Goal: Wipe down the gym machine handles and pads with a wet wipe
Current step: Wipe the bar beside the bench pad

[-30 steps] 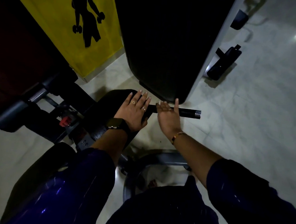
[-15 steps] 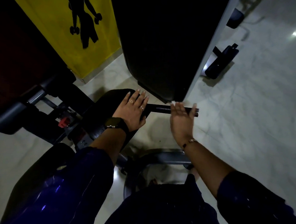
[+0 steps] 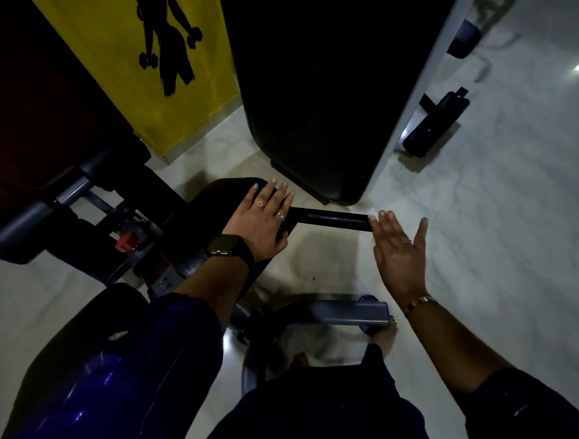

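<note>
A black handle bar (image 3: 331,219) sticks out to the right from a small black pad (image 3: 215,198) of the gym machine. My left hand (image 3: 259,221), with rings and a dark watch, rests flat on that pad with its fingers straight. At the bar's right end my right hand (image 3: 398,255) is spread with straight fingers, palm turned toward the bar, and only the fingertips are near its tip. A wet wipe is not plainly visible in either hand; the light is dim.
A tall black back pad (image 3: 321,103) in a grey frame stands just behind the bar. A yellow poster (image 3: 139,60) hangs at the back left. A red knob (image 3: 126,241) and machine frame lie left, a grey base tube (image 3: 343,312) below, black rollers (image 3: 434,126) at right on the pale floor.
My right hand slid rightward along the bar from beside the left hand to the bar's end, and its fingers spread off the bar. My left hand stayed on the pad.
</note>
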Motion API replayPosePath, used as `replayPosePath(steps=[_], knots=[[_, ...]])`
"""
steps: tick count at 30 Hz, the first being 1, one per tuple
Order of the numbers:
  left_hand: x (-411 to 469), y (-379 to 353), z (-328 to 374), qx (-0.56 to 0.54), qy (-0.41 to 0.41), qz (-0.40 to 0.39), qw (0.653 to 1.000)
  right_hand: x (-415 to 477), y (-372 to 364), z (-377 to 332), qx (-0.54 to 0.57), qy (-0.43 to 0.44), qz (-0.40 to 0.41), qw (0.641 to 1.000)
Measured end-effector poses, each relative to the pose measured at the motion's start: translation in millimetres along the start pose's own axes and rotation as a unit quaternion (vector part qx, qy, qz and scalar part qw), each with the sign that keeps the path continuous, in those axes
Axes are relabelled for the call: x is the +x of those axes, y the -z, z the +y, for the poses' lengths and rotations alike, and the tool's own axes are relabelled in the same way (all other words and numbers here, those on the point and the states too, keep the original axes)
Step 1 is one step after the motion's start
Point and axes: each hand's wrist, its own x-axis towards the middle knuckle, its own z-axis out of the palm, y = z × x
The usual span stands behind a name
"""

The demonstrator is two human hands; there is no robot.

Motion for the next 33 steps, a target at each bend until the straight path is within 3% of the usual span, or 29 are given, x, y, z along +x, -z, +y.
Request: replayPosePath(steps=[4,9,13,16,22,27,30,33], knots=[[0.2,-0.7,0.2,0.000,0.002,-0.001,1.000,31.3,-2.3,-39.2,0.011,-0.019,-0.019,1.000],[-0.3,-0.2,-0.8,-0.003,-0.002,0.001,1.000,69.7,-8.8,-101.0,0.060,0.097,-0.078,0.990],[-0.1,0.1,-0.1,-0.005,0.000,0.000,1.000,69.7,-8.7,-80.7,0.034,0.170,-0.079,0.982],[-0.4,0.3,0.2,-0.013,0.002,0.001,1.000,55.2,-6.7,-55.9,-0.005,0.132,-0.039,0.990],[0.3,0.7,-1.4,-0.020,-0.002,-0.001,1.000,42.0,-13.2,-50.7,0.044,0.047,0.001,0.998],[1.1,0.7,-3.6,-0.017,-0.012,-0.010,1.000,83.2,-10.0,-86.7,0.126,0.019,-0.095,0.987],[1.0,2.1,-3.2,-0.012,-0.010,-0.017,1.000,106.1,-3.3,-107.1,0.149,0.056,-0.183,0.970],[0.9,2.4,-2.5,-0.013,-0.007,-0.016,1.000,113.3,-1.2,-105.5,0.147,0.087,-0.213,0.962]])
